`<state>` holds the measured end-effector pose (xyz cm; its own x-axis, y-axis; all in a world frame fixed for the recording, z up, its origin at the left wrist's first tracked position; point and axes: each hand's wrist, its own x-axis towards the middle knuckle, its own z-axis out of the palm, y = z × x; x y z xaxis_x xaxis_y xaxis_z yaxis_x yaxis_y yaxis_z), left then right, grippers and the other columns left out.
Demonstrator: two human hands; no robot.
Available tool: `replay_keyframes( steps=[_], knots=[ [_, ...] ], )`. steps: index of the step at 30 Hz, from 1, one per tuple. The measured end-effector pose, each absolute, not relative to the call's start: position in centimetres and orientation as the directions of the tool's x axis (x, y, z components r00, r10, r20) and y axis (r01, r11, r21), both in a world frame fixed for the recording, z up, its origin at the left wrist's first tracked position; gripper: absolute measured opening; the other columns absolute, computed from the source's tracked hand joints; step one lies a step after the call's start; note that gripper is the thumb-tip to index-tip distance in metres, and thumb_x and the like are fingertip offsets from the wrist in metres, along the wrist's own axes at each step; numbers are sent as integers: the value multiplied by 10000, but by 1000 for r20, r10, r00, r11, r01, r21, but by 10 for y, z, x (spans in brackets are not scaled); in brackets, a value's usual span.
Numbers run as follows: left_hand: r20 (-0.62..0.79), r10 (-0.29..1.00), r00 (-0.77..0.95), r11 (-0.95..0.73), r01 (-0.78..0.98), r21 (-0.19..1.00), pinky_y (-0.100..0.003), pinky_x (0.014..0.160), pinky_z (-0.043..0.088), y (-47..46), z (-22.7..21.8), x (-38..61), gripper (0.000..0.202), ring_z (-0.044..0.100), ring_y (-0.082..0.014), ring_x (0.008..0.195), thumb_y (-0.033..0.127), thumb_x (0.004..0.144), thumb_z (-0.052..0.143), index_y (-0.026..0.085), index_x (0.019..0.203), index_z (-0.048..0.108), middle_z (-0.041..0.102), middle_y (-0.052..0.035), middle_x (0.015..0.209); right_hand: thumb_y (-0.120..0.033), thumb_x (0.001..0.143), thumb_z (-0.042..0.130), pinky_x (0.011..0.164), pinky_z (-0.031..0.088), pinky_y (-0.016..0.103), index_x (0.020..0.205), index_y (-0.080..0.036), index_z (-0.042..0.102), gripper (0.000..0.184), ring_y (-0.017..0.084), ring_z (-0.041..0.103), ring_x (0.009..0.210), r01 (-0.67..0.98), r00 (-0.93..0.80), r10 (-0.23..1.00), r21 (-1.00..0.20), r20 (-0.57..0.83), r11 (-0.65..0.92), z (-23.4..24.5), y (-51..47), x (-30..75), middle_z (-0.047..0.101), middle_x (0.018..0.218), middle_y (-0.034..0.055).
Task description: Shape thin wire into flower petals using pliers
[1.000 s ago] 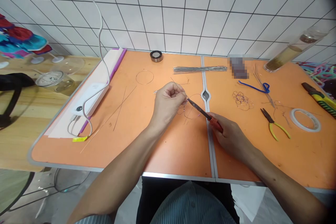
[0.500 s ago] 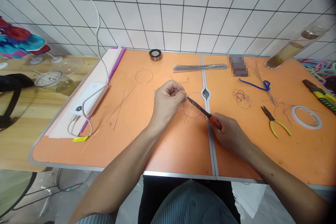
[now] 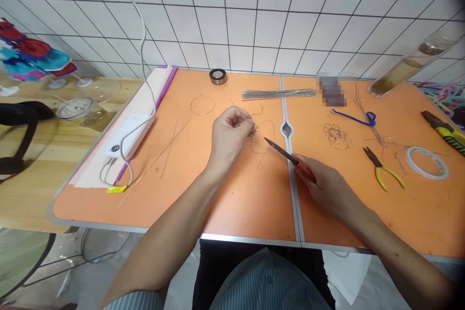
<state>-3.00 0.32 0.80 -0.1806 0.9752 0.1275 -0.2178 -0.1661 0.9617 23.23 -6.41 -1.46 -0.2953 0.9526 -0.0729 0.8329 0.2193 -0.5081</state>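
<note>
My left hand [image 3: 234, 131] is closed in a pinch around a thin wire [image 3: 268, 121] bent into loops, held over the middle of the orange table. The pinched part of the wire is hidden by the fingers. On the right, my right hand [image 3: 319, 179] grips pliers with red handles [image 3: 307, 173]. Their dark, narrow jaws [image 3: 278, 147] point up and left, a short way from the wire and apart from it; they look closed. Beyond my left hand lies a bundle of straight wires [image 3: 278, 94]. A wire ring [image 3: 202, 105] rests to the left.
Yellow-handled pliers [image 3: 383, 169], a white tape roll [image 3: 426, 162], a coiled wire flower shape [image 3: 337, 136] and a blue twisted piece [image 3: 354, 117] lie to the right. A white power strip [image 3: 129, 138] with its cable sits left. A black tape roll [image 3: 218, 76] stands near the tiled wall.
The plier jaws have come away from the wire at my left fingers, and my right hand has drawn back slightly right and down. My left hand still pinches the wire.
</note>
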Motion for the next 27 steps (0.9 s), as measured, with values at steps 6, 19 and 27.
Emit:
replay_keyframes(
  steps=[6, 19, 27],
  knots=[
    [47, 992, -115, -81, -310, 947, -246, 630, 551, 1, 19, -31, 110, 674, -124, 650, 152, 755, 751, 203, 762, 653, 694, 5, 694, -452, 1097, 575, 736, 492, 409, 1441, -210, 663, 430, 317, 698, 873, 877, -464, 885, -122, 37, 465, -28, -86, 258, 732, 1021, 124],
    [1, 967, 253, 93, -357, 930, -247, 611, 520, -9, 22, -24, 147, 661, -119, 619, 194, 783, 820, 192, 770, 673, 707, -16, 703, -386, 1066, 664, 932, 556, 448, 1334, -249, 762, 317, 291, 727, 1039, 754, -351, 861, -434, 368, 493, 40, -42, 208, 806, 1224, 106],
    [-2, 974, 228, 68, -279, 958, -256, 630, 555, -10, 17, -20, 116, 670, -127, 630, 212, 803, 813, 196, 774, 703, 718, -20, 721, -321, 999, 676, 822, 523, 346, 1010, -232, 844, 191, 208, 702, 885, 563, -349, 906, -720, 239, 407, 33, -24, 181, 830, 995, 39]
  ],
)
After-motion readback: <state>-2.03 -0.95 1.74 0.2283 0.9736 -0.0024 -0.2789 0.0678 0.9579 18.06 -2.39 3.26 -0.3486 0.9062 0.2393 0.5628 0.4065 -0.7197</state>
